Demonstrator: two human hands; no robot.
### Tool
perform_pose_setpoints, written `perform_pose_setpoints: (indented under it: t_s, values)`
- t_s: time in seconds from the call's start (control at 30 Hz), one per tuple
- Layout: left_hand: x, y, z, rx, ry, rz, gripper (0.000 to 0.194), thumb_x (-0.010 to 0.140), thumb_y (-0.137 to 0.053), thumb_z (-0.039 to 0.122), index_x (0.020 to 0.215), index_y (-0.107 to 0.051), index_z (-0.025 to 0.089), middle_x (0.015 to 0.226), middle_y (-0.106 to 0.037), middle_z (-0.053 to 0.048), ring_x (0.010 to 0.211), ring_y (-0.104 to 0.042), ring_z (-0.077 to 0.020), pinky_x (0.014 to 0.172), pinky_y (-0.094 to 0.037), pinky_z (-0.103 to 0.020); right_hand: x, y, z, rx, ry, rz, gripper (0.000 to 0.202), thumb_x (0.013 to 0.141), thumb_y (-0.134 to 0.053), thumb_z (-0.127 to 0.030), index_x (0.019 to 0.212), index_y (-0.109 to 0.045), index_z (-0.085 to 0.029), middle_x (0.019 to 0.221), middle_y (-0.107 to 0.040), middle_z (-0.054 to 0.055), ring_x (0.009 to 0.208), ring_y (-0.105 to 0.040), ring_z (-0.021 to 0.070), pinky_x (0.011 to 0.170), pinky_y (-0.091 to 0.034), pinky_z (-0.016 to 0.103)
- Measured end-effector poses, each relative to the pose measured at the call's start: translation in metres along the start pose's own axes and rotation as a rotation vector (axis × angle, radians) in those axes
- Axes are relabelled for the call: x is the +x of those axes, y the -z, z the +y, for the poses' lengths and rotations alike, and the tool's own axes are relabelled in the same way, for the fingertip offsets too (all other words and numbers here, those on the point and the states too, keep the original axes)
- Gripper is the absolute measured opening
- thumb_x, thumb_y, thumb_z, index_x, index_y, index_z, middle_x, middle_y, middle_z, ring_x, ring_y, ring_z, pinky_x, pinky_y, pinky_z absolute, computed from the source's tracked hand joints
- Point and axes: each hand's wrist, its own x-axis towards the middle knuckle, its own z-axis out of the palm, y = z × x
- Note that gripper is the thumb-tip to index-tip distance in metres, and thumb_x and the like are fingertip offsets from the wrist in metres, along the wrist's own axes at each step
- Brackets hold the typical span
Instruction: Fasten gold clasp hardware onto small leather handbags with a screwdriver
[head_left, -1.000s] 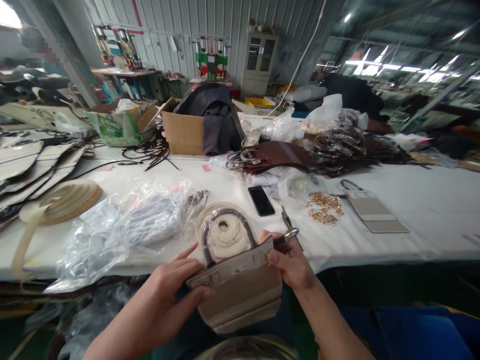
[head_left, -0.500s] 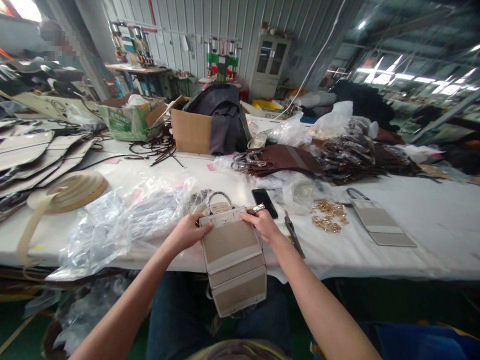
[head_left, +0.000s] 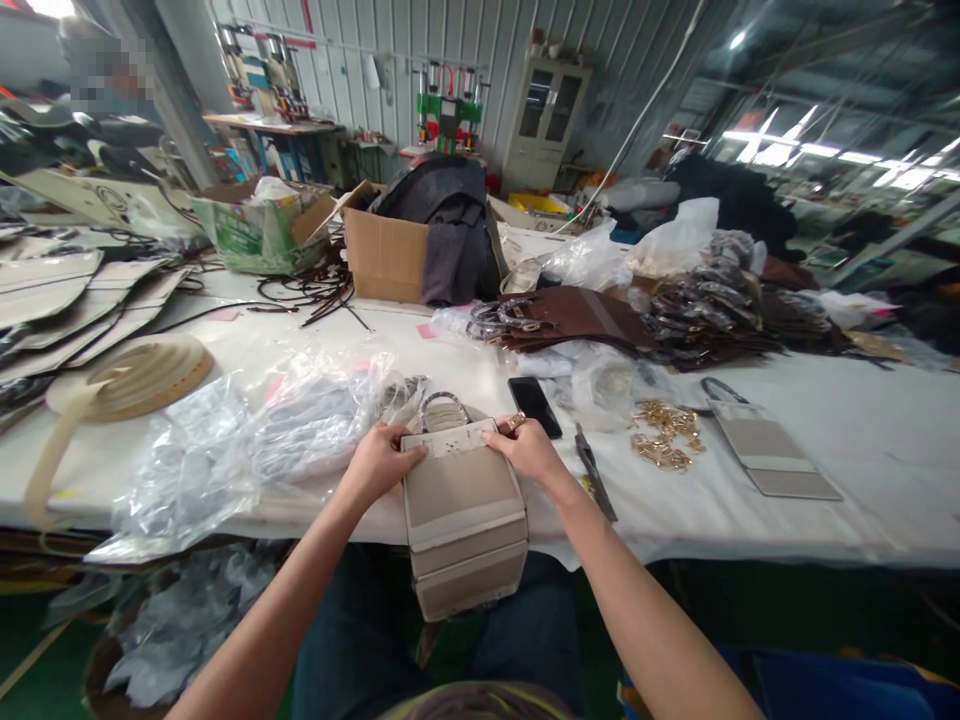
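A beige panelled bag piece (head_left: 465, 495) with a wrapped, looped handle (head_left: 444, 402) at its top hangs over the table's front edge, above my lap. My left hand (head_left: 384, 462) grips its upper left corner, thumb on the face. At the upper right corner my right hand (head_left: 525, 447) pinches it the same way, with a small shiny metal item (head_left: 513, 423) by the fingers. To the right lie a black phone (head_left: 535, 406), a dark tool (head_left: 594, 474), a heap of gold-coloured metal parts (head_left: 666, 436) and a similar beige piece (head_left: 772, 448).
Clear plastic bags (head_left: 187, 470) and a tape roll (head_left: 142, 375) lie left on the white table (head_left: 885, 430). Behind are a cardboard box (head_left: 384, 258), a green box (head_left: 259, 235) and stacked brown pieces (head_left: 574, 318). A person (head_left: 112, 75) is far left.
The lower part of the beige piece has tilted and looks shorter, its bottom edge higher. Both hands keep their grip. The view has shifted slightly.
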Motion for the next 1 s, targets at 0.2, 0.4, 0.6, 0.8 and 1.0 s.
perform_pose_setpoints:
  t_s: [0.2,0.4,0.6,0.8,1.0]
  values:
    - [0.003,-0.001,0.003,0.002,0.029,0.069,0.017,0.083,-0.084,0.032,0.094,-0.086,0.02,0.101,-0.069,-0.01,0.096,-0.069,-0.0289,0.092,-0.054,-0.039,0.006,-0.008,0.013,-0.08,-0.04,0.178,0.021,0.08,-0.083,-0.039,0.09,-0.083,-0.02,0.103,-0.08,0.008,0.094,-0.072,0.024,0.092,-0.054,0.035]
    - [0.0,-0.005,-0.008,-0.16,-0.021,0.114,0.031,0.079,-0.084,0.04,0.103,-0.08,0.02,0.1,-0.072,-0.006,0.089,-0.065,-0.0252,0.085,-0.051,-0.038,0.004,-0.01,0.024,0.176,-0.05,0.063,0.055,0.083,-0.083,-0.044,0.132,-0.083,-0.02,0.118,-0.084,0.009,0.1,-0.075,0.0258,0.093,-0.058,0.037]
    - [-0.013,-0.013,-0.008,-0.233,-0.076,0.182,0.043,0.082,-0.071,0.042,0.118,-0.08,0.021,0.102,-0.072,-0.007,0.081,-0.061,-0.0225,0.081,-0.051,-0.038,-0.001,-0.019,0.028,0.268,-0.069,0.101,0.053,0.082,-0.082,-0.044,0.129,-0.085,-0.019,0.116,-0.085,0.01,0.099,-0.075,0.0259,0.092,-0.059,0.037]
    - [-0.008,-0.008,-0.005,-0.199,0.02,0.1,0.057,0.077,-0.071,0.055,0.12,-0.087,0.021,0.093,-0.07,-0.007,0.078,-0.065,-0.0264,0.073,-0.054,-0.038,-0.003,-0.021,0.024,0.308,-0.097,0.126,0.044,0.081,-0.082,-0.036,0.122,-0.087,-0.02,0.112,-0.084,0.006,0.096,-0.074,0.0233,0.087,-0.058,0.033]
    - [0.007,-0.013,-0.022,-0.143,0.018,0.117,0.069,0.072,-0.073,0.073,0.118,-0.09,0.024,0.093,-0.074,-0.009,0.082,-0.07,-0.0317,0.074,-0.057,-0.042,0.002,-0.02,0.024,0.273,-0.115,0.182,0.038,0.077,-0.089,-0.031,0.114,-0.091,-0.025,0.103,-0.081,0.001,0.087,-0.068,0.0194,0.08,-0.054,0.029]
